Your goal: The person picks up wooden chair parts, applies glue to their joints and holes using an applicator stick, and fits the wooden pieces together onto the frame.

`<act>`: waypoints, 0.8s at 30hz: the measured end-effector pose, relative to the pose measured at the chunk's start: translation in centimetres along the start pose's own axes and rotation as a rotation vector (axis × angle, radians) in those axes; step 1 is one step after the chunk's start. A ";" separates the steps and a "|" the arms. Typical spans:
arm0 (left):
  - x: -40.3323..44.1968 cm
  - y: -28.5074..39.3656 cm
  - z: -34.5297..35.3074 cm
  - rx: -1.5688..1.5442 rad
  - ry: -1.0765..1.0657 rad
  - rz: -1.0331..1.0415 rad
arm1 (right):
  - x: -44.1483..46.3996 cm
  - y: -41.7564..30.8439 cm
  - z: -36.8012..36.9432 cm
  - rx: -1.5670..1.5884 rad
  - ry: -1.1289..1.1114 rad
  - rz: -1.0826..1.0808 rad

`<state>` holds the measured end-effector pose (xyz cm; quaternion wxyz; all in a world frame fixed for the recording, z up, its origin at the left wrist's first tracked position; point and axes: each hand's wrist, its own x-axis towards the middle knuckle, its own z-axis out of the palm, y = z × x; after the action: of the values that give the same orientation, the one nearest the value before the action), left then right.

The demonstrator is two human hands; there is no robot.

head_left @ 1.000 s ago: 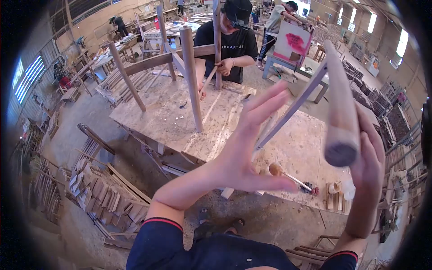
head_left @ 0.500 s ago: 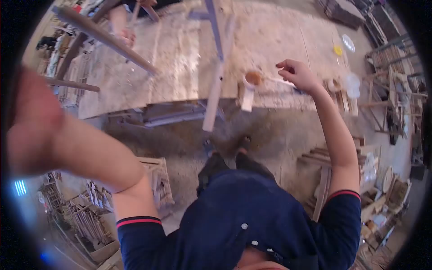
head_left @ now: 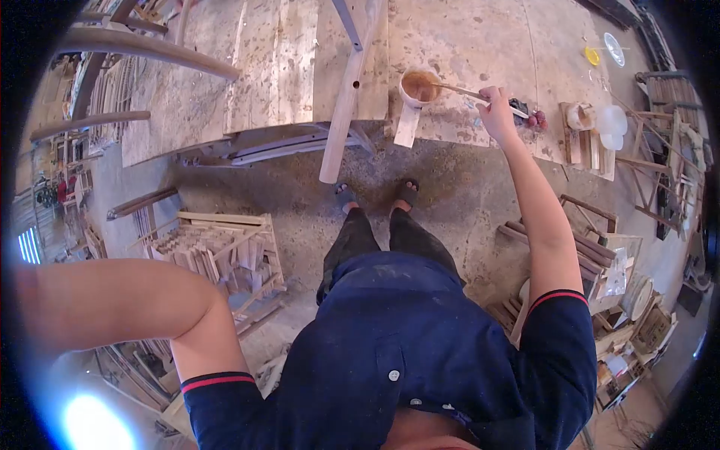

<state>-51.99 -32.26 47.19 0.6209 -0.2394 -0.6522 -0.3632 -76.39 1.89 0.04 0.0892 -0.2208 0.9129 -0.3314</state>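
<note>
Right hand (head_left: 496,112) pinching stick (head_left: 459,91); left hand (head_left: 28,298) blurring at the view's edge, grip impossible to tell.
Hands standing well apart. Stick running into cup (head_left: 407,96), left of the right hand; tub (head_left: 580,118) sitting to that hand's right; table (head_left: 480,45) lying beneath both vessels.

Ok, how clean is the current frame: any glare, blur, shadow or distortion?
Head view, lower left: a strong bluish-white glare; head view, left edge: the left forearm softens into haze, while the right hand looks fairly sharp; head view, floor: shadowed beside the workbench; head view, rim: wide-angle bending, black corners.
</note>
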 end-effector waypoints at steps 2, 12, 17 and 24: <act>-0.3 0.1 0.3 0.103 -0.040 0.038 | 0.3 0.3 -0.1 -0.074 0.018 -0.047; -0.1 0.3 1.7 -0.164 0.256 -0.001 | 3.5 -9.2 -7.4 -0.605 -0.304 -0.357; -0.9 -0.1 1.7 -0.016 0.134 0.045 | 5.5 -15.4 -5.4 -0.983 -0.399 -0.472; 0.2 0.0 -0.9 -0.099 -0.008 -0.054 | 7.0 -17.6 -2.9 -1.029 -0.522 -0.464</act>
<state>-51.46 -32.96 47.38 0.5954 -0.2536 -0.6422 -0.4107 -77.38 -11.73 13.47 0.1174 -0.5019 0.8320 0.2053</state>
